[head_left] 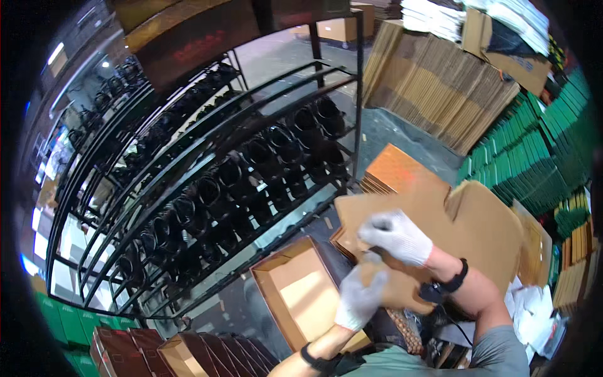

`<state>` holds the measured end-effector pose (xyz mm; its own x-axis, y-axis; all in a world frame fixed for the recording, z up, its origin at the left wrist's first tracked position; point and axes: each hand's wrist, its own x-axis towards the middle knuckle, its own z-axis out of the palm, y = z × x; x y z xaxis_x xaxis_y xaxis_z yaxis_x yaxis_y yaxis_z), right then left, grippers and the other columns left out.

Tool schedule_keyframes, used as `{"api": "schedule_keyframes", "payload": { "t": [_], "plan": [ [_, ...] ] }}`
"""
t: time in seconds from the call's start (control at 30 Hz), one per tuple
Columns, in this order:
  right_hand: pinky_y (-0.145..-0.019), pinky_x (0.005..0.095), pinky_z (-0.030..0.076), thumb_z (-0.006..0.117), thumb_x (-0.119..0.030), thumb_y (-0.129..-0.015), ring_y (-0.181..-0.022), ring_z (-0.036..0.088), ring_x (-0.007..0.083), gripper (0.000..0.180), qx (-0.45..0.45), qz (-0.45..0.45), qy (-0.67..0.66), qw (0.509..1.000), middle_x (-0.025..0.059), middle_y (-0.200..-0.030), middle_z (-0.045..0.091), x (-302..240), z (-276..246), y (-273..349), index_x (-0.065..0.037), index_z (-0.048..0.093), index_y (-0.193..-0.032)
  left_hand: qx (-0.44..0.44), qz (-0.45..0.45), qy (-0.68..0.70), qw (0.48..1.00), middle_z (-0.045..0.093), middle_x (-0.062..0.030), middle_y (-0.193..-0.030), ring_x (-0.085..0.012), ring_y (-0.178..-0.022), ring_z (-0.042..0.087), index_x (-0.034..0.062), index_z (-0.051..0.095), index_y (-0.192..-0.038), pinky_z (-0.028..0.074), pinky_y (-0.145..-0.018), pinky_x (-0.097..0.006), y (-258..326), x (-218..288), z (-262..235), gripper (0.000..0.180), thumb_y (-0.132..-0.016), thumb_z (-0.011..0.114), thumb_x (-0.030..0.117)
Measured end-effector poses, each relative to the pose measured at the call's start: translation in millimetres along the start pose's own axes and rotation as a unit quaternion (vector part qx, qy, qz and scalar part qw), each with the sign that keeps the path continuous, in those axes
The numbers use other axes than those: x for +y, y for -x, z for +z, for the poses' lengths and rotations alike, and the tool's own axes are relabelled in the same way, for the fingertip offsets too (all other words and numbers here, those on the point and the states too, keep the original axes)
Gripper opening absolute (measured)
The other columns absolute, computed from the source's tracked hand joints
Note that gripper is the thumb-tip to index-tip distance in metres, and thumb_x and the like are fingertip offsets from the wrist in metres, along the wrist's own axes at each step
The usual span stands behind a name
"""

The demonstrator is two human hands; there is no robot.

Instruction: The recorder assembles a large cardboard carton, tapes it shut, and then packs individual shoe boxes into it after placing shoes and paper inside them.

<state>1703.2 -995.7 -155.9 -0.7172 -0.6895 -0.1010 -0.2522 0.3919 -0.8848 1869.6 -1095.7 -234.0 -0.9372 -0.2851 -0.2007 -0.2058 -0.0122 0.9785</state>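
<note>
Both of my hands wear white knit gloves and grip one flat brown cardboard box blank [483, 232], held in front of my chest. My right hand [396, 237] presses on its upper face near the left edge. My left hand [361, 296] pinches a lower flap of the same blank from underneath. An open, folded-up brown cardboard box [295, 295] lies just left of my left hand, with nothing visible in it. Black bands sit on both wrists.
A black metal rack [207, 182] full of dark shoes fills the left half. Stacked flat cardboard [433, 81] stands at the back right, with green boxes [540, 151] along the right. Brown boxes [188, 355] line the lower left. More flat blanks [396, 173] lie behind.
</note>
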Motion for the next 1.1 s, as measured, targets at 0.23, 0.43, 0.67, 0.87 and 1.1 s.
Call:
{"api": "schedule_keyframes", "payload": {
  "t": [0.23,0.43,0.67,0.87,1.1],
  "plan": [
    [-0.112,0.0515,0.055,0.077,-0.043,-0.093,-0.126,0.067,0.0463,0.052,0.325,-0.15,0.36,0.861,0.0275,-0.121,0.075,29.0,-9.3,-321.9,0.002,0.078,-0.121,0.229,-0.111,0.133,0.958,0.076,-0.0028,-0.104,-0.0088,-0.091,0.065,-0.0029,0.074,-0.124,0.053,-0.081,-0.027,83.2,-30.2,-165.3,0.024,-0.105,0.07,0.011],
    [-0.102,0.046,0.06,0.075,-0.039,-0.096,-0.124,0.075,0.0385,0.05,0.099,-0.023,0.431,0.896,0.0241,-0.132,0.078,103.4,-50.1,-463.7,0.001,0.079,-0.126,0.266,-0.069,0.004,0.961,0.073,-0.0022,-0.087,-0.0124,-0.062,0.062,0.0005,0.071,-0.133,0.047,-0.054,-0.029,126.9,-84.6,-212.7,0.036,-0.109,0.07,0.028],
    [-0.079,0.0349,0.057,0.07,-0.004,-0.091,-0.088,0.071,0.0126,0.015,0.029,-0.036,0.014,0.999,0.0063,-0.092,0.078,107.5,-48.7,-197.6,0.003,0.078,-0.102,0.315,-0.121,0.132,0.932,0.074,-0.0001,-0.114,-0.0112,-0.1,0.064,-0.0009,0.07,-0.136,0.054,-0.091,-0.031,146.5,-91.0,-247.6,0.032,-0.108,0.069,0.015],
    [-0.091,0.038,0.058,0.075,-0.015,-0.093,-0.098,0.077,0.0269,0.033,-0.064,0.023,0.114,0.991,0.0192,-0.102,0.078,-29.4,41.3,31.6,0.005,0.075,-0.12,0.286,-0.096,0.175,0.937,0.072,-0.0027,-0.113,-0.0134,-0.101,0.066,0.0004,0.068,-0.13,0.055,-0.091,-0.033,157.3,-38.3,-245.1,0.027,-0.107,0.068,0.014],
    [-0.088,0.0483,0.057,0.075,-0.008,-0.081,-0.098,0.071,0.0395,0.013,-0.08,-0.211,0.375,0.899,0.0219,-0.1,0.071,-59.4,38.3,45.8,0.002,0.072,-0.088,-0.073,-0.112,-0.115,0.984,0.072,-0.0375,-0.129,-0.0418,-0.118,0.075,-0.0077,-0.018,-0.172,0.059,-0.1,-0.049,68.1,-81.8,-58.2,0.112,-0.111,0.064,0.038]
  ]
}}
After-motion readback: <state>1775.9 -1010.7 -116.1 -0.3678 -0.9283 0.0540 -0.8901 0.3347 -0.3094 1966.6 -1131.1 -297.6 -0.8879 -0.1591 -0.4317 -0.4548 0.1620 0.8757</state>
